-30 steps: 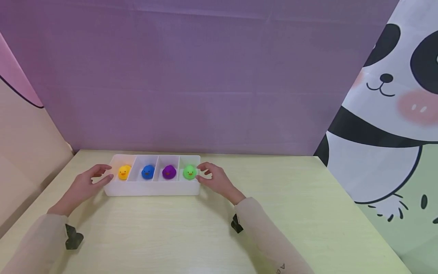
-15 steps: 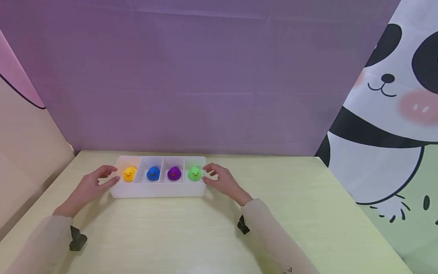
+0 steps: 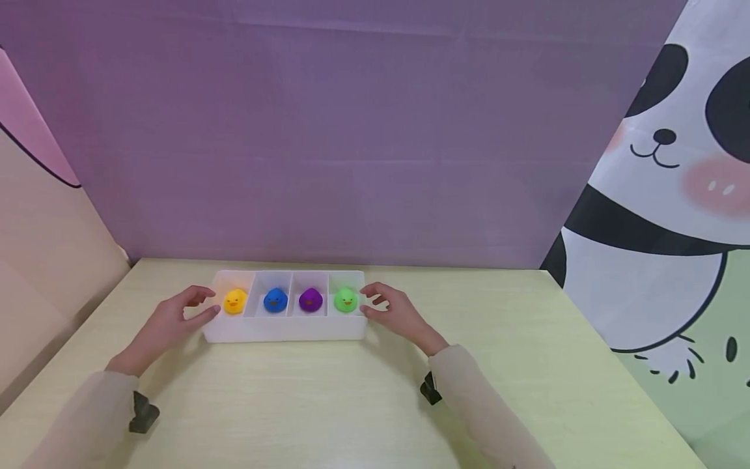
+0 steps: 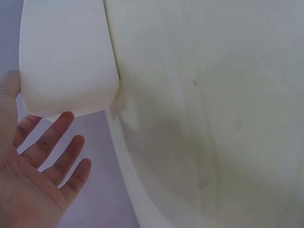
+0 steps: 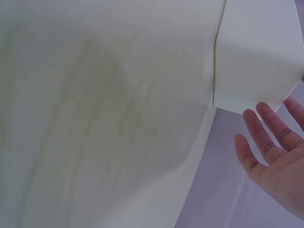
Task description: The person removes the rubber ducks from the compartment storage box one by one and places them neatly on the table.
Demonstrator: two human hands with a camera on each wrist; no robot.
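Note:
A white four-part tray (image 3: pixel 281 330) lies near the table's far edge, with one small duck in each compartment. From left to right in the head view they are a yellow duck (image 3: pixel 235 301), a blue duck (image 3: pixel 275 300), a purple duck (image 3: pixel 310 300) and a green duck (image 3: pixel 346 299). My left hand (image 3: pixel 176 320) is at the tray's left end, thumb and index fingertips right at the rim. At the opposite end my right hand (image 3: pixel 401 317) mirrors it. Both wrist views show spread fingers against the outer end walls of the tray.
Under the tray is a pale wooden table (image 3: pixel 293 410). A purple cloth (image 3: pixel 351 143) hangs directly behind its far edge. To the right stands a wall with a panda picture (image 3: pixel 650 286). A dark wrist device (image 3: pixel 143 413) sticks out from the left sleeve, and another from the right.
The tray has slid to the right and slightly nearer, with the ducks inside. Both hands have moved along with it, staying at its two ends.

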